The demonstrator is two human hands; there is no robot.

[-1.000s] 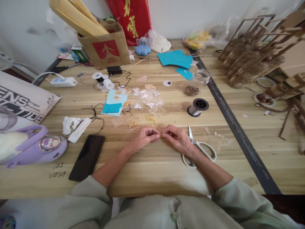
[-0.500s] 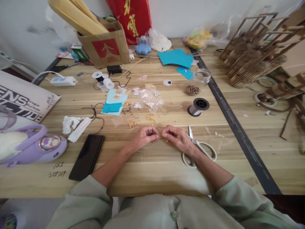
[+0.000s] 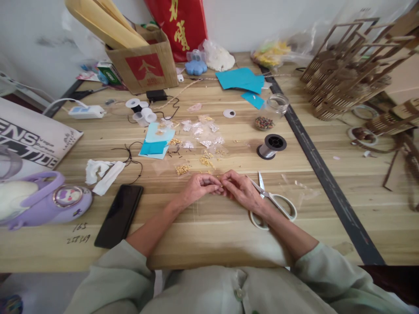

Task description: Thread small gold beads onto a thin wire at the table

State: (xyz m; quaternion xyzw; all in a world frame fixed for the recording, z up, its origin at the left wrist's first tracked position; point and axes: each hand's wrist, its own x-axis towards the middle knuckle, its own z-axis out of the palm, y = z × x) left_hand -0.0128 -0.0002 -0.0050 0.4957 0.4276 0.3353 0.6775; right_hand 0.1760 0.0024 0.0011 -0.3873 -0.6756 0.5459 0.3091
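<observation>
My left hand (image 3: 202, 188) and my right hand (image 3: 240, 188) meet fingertip to fingertip over the near part of the table, both closed in a pinch. A tiny gold-coloured piece (image 3: 221, 186) shows between them, mostly covered by the fingers. A thin clear thread (image 3: 195, 212) hangs down by my left hand. Just beyond the hands lie small piles of gold beads (image 3: 182, 169) and gold findings (image 3: 207, 162). White-handled scissors (image 3: 277, 199) rest partly under my right forearm, blades spread. A spool of clear thread (image 3: 271, 147) stands further off to the right.
A black phone (image 3: 120, 216) lies left of my forearm. Behind are small plastic bags (image 3: 201, 131), blue cards (image 3: 153, 147), and a glass jar (image 3: 276, 106) on its side with mixed beads (image 3: 264, 123). Bamboo baskets (image 3: 340, 83) crowd the right; a paper bag (image 3: 142, 63) stands at the back.
My fingertips have drawn closer together, with the right hand moving slightly left against the left one. The objects on the table stay where they were.
</observation>
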